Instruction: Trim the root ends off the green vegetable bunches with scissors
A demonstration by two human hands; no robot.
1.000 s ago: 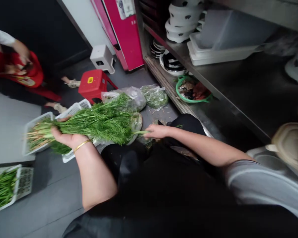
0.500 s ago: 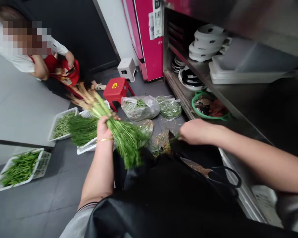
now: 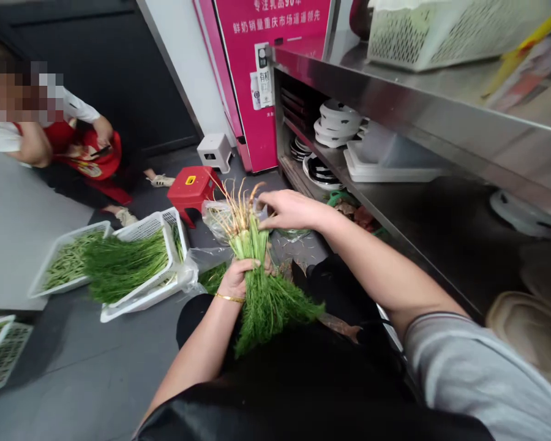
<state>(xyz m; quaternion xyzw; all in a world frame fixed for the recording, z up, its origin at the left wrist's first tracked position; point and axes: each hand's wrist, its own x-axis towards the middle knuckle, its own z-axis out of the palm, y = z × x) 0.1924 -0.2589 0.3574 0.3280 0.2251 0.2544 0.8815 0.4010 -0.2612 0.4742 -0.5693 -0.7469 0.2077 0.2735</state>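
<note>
"What's changed?"
"The right hand (image 3: 294,209) has come from the black-clothed lap (image 3: 349,367) to the tan, stringy roots (image 3: 239,215) of the feathery green herb bunch (image 3: 270,303). They now point far, within its reach."
"Fingers?"
"Left hand's (image 3: 235,279) wrap the pale green stems (image 3: 252,245); right thumb and forefinger stand apart, any pinch unclear."
"The bunch?"
"Above the lap, right of the white perforated plastic basket (image 3: 140,229)."

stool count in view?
2: a red stool beyond the bunch of greens in the left hand, and a white stool farther back, near the pink cabinet. Others may be hidden.
</note>
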